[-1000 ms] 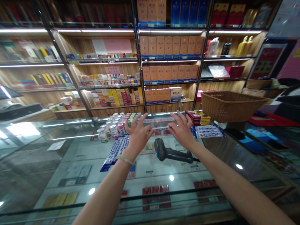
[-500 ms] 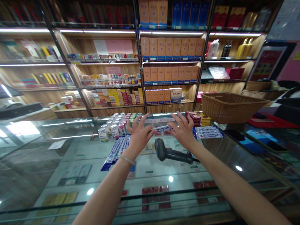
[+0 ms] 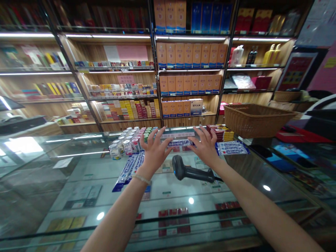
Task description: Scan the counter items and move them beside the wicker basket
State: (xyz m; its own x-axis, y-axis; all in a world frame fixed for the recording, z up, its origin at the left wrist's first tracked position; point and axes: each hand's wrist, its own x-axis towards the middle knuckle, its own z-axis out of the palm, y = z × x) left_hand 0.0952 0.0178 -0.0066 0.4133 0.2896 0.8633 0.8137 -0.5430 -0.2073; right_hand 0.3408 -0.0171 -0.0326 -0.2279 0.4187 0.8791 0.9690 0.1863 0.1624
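Between my left hand [image 3: 154, 148] and my right hand [image 3: 206, 145] a slim blue-and-white candy packet [image 3: 180, 143] is held level by its two ends, thumb and fingertips pinching each end. The other fingers of both hands are spread upward. Below it on the glass counter lies a black barcode scanner [image 3: 193, 173], its head to the left. Similar blue-and-white packets [image 3: 128, 171] lie in a row beside my left wrist. Another group of these packets [image 3: 233, 147] rests to the right of my right hand.
Small cans [image 3: 128, 147] stand in rows at the back left of the glass counter [image 3: 86, 196]. A stack of red and yellow packs [image 3: 220, 133] and a wicker basket [image 3: 256, 120] are at the back right. Stocked shelves [image 3: 189, 71] rise behind.
The packet has been tilted so its printed broad face now shows, where its thin edge was seen before. Both hands stay in nearly the same place; the scanner lies still.
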